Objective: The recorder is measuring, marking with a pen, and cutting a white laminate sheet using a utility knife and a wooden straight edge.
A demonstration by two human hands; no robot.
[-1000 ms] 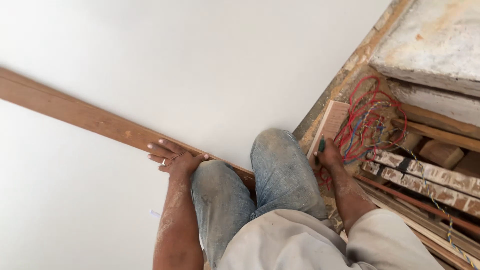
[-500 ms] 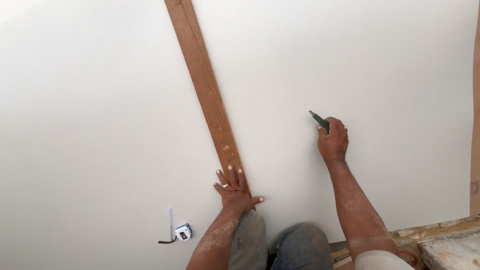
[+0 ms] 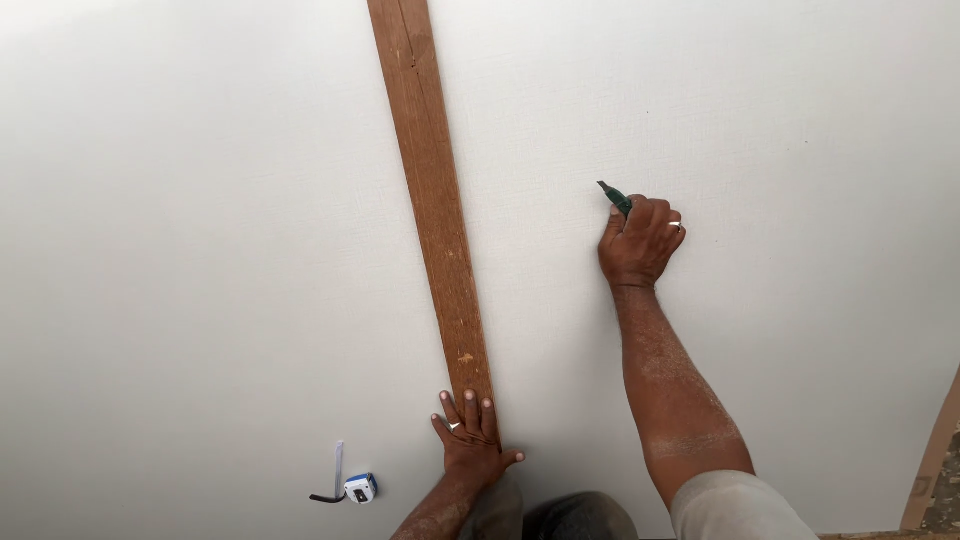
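Note:
A long brown wooden batten lies on a large white board, running from the top of the view down to me. My left hand lies flat with spread fingers on the batten's near end, pressing it onto the board. My right hand rests on the board to the right of the batten, closed around a green utility knife whose tip points up and left. My knee shows at the bottom edge.
A small tape measure with a short length of blade pulled out lies on the board left of my left hand. A strip of wooden edge shows at the bottom right corner.
The view has swung from the board's edge and clutter to the board itself. The batten now runs straight away from me. My right hand with the knife has moved onto the board.

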